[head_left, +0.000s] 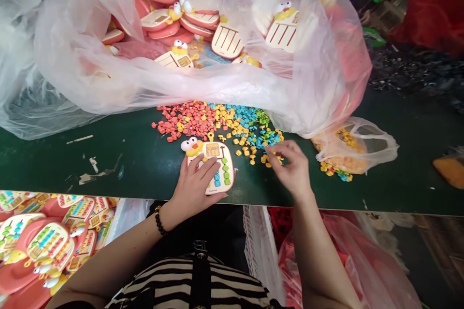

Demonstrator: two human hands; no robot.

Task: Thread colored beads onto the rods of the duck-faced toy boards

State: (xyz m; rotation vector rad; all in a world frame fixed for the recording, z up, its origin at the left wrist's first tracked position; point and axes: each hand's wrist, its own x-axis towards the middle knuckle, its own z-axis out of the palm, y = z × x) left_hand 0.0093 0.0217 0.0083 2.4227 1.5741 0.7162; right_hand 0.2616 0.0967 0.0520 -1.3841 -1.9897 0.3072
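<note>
A flat cream toy board (225,181) with a duck-like face, bulging eyes and a red rim lies on the green table. Green and blue buttons sit in rows on its right part. My left hand (197,181) holds it, fingers stretched across its face and thumb along the near edge, hiding the left part. To the right, my right hand (292,166) is closed in a pinch beside the loose yellow buttons (247,150). A speck of blue shows at its fingertips; whether it is held, I cannot make out. Loose red buttons (188,120) and blue buttons (244,115) lie behind the board.
A large clear plastic bag (224,84) of toy boards without buttons spans the table's back. A small bag (348,152) of yellow pieces stands at right. Below the table edge at left are many boards (50,241) with buttons; red plastic (333,246) hangs at lower right.
</note>
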